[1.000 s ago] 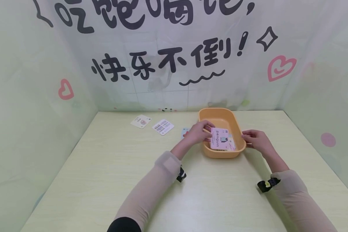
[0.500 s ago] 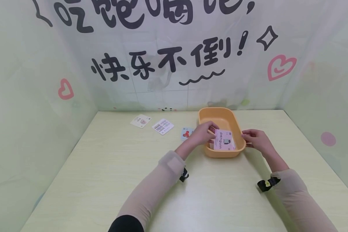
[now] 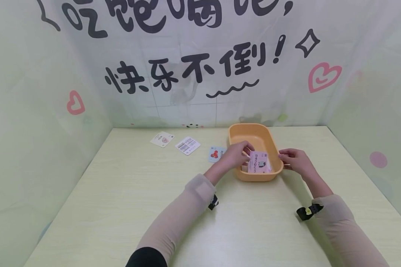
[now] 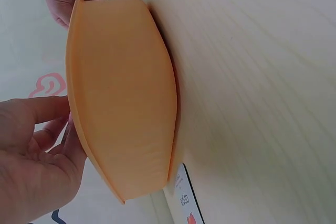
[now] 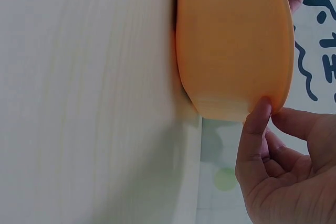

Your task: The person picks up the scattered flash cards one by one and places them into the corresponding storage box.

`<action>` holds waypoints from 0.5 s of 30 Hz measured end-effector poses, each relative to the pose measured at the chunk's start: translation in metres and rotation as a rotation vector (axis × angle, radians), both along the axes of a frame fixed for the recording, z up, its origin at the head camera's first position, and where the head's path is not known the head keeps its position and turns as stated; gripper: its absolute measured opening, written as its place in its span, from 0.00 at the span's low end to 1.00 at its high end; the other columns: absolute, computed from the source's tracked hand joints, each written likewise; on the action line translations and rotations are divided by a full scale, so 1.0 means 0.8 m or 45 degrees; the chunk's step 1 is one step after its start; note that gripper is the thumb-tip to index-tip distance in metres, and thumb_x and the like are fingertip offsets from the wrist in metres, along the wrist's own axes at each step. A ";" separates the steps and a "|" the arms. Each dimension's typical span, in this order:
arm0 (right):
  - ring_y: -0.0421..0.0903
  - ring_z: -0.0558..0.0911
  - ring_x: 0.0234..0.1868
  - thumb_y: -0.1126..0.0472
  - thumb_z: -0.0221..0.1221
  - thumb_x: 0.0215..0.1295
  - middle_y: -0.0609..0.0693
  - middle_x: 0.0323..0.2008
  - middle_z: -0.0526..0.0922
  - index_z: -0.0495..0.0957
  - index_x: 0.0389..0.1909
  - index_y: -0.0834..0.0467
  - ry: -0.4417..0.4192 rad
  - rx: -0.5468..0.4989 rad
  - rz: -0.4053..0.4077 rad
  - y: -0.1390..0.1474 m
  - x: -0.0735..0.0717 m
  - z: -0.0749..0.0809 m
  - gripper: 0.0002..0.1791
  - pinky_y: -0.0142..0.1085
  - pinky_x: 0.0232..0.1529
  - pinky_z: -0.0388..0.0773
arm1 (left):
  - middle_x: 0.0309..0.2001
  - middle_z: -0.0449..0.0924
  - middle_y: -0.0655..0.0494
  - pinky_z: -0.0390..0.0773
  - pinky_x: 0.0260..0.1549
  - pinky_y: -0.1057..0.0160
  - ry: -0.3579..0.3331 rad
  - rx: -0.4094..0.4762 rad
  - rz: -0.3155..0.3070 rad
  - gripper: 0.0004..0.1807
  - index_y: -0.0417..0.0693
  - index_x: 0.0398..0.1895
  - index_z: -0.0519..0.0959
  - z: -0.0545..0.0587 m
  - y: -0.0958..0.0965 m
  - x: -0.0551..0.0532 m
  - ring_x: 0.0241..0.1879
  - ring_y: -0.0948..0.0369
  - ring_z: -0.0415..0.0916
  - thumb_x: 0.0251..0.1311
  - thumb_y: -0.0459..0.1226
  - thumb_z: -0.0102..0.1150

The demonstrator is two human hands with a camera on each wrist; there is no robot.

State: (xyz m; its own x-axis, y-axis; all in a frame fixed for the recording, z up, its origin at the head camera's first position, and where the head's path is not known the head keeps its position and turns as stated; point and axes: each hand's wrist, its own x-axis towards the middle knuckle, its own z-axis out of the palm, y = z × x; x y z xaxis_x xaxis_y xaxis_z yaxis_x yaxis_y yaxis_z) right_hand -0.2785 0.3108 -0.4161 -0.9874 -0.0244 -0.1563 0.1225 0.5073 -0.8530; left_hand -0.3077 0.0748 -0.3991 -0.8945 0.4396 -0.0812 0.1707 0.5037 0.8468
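In the head view, a pink penguin card point(image 3: 258, 162) lies low inside the orange plastic basin point(image 3: 254, 178), over other cards partly hidden beneath it. My left hand point(image 3: 235, 155) reaches over the basin's left rim and pinches the card's left edge. The left wrist view has that hand point(image 4: 44, 156) dipping past the rim, the card mostly hidden behind the basin wall point(image 4: 126, 93). My right hand point(image 3: 295, 161) grips the basin's right rim. Seen from the right wrist, the thumb and index finger of this hand point(image 5: 283, 166) pinch the rim's corner.
Left of the basin, a blue apple card point(image 3: 215, 153) lies on the table, partly behind my left hand. Farther left are a white card with printed blocks point(image 3: 188, 145) and an ear card point(image 3: 162, 139). A printed curtain point(image 3: 173, 111) hangs behind the table point(image 3: 137, 193).
My left hand has moved right and slightly down, bringing the penguin card lower into the basin. More of the apple card shows. The right hand has stayed at the rim.
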 end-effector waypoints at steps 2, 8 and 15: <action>0.28 0.80 0.35 0.57 0.51 0.76 0.69 0.55 0.78 0.67 0.63 0.75 0.002 0.006 0.002 0.000 0.000 0.001 0.26 0.27 0.40 0.86 | 0.43 0.79 0.51 0.85 0.34 0.70 0.025 -0.021 -0.012 0.14 0.43 0.52 0.77 0.001 -0.001 0.000 0.35 0.62 0.78 0.64 0.25 0.58; 0.28 0.80 0.35 0.58 0.51 0.76 0.70 0.56 0.78 0.67 0.64 0.75 -0.002 0.008 -0.006 0.000 0.000 0.000 0.26 0.27 0.40 0.86 | 0.48 0.81 0.46 0.85 0.35 0.71 0.075 -0.047 -0.035 0.16 0.39 0.55 0.77 0.005 -0.009 -0.003 0.39 0.59 0.81 0.64 0.26 0.58; 0.29 0.80 0.35 0.57 0.51 0.76 0.71 0.56 0.77 0.66 0.64 0.75 -0.013 0.005 -0.018 0.001 0.000 0.001 0.27 0.28 0.40 0.86 | 0.51 0.81 0.42 0.85 0.37 0.71 0.106 -0.032 -0.017 0.16 0.37 0.55 0.76 0.012 -0.027 -0.012 0.44 0.55 0.83 0.65 0.25 0.57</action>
